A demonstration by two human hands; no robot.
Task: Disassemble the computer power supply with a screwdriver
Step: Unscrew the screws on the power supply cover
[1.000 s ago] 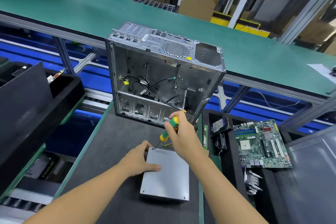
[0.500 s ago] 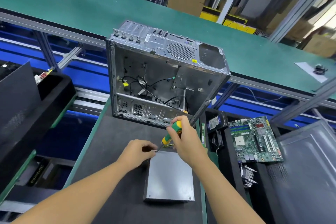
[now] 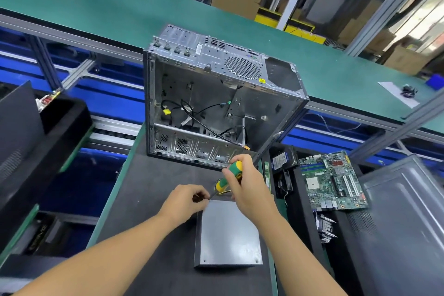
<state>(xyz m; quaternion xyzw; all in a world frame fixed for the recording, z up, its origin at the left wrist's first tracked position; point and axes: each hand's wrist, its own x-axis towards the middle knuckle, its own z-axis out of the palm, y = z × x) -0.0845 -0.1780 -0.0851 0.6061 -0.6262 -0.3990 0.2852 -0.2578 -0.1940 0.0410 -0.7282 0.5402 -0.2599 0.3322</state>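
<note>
Right hand (image 3: 249, 190) closes its grip round the screwdriver (image 3: 231, 174) handle; left hand (image 3: 183, 203) pinches the shaft, seemingly steadying the tip at the power supply (image 3: 228, 235) corner.

At a disassembly bench (image 3: 149, 199): one power supply (image 3: 228, 233); one screwdriver (image 3: 228, 174); two hands, left hand (image 3: 185, 202) and right hand (image 3: 249, 187); one stripped computer case (image 3: 216, 103); one motherboard (image 3: 332, 180); one hard drive (image 3: 282, 158); one sheet of paper (image 3: 397, 92)
</note>
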